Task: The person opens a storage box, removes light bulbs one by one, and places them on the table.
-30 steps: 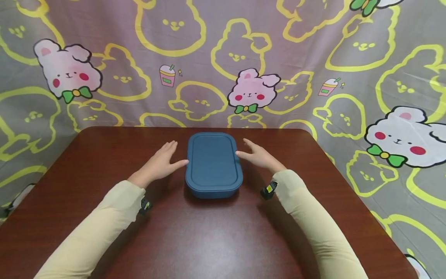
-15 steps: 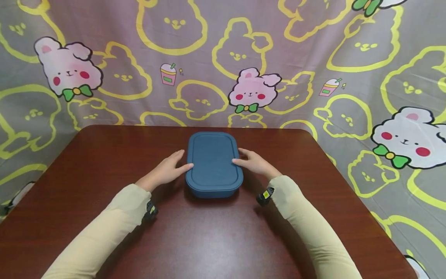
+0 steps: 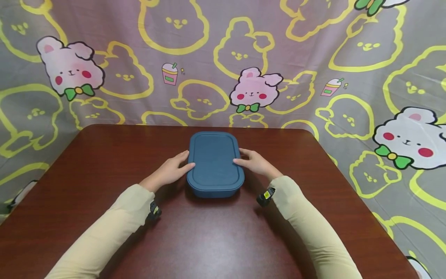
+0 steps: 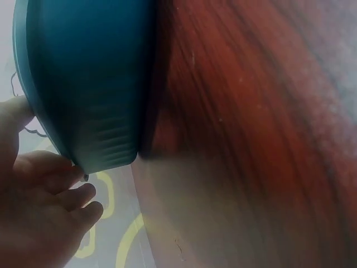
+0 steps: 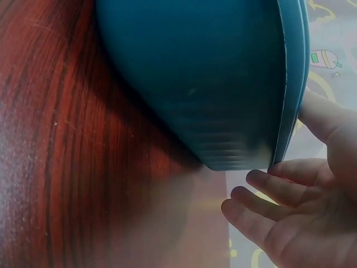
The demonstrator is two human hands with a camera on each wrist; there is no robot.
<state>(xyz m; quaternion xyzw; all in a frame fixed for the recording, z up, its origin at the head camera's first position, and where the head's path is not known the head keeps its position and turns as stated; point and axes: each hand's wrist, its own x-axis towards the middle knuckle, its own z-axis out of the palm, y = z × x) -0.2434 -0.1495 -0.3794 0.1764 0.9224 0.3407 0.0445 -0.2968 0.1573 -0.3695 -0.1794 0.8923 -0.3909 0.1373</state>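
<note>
A dark blue lunch box (image 3: 216, 159) with its lid on stands lengthwise on the table. My left hand (image 3: 168, 170) is at its left side, thumb over the lid's edge and index finger at the rim; the left wrist view shows this hand (image 4: 44, 206) pinching the rim while the other fingers stay apart from the wall. Opposite it, my right hand (image 3: 256, 162) lays its thumb on the lid's right edge. In the right wrist view, that hand's (image 5: 301, 195) index finger meets the rim, with the other fingers loosely bent below. Inside the box is hidden.
The brown wooden table (image 3: 209, 240) carries the box near its far side. A curtain (image 3: 296, 38) printed with rabbits and drink cups hangs close behind the table and along its right side. Dark cameras (image 3: 266, 195) sit on both wrists.
Both hands have moved inward to the box. The right thumb came onto the lid first, and the left fingers have since closed in on the left rim. The box has not visibly moved.
</note>
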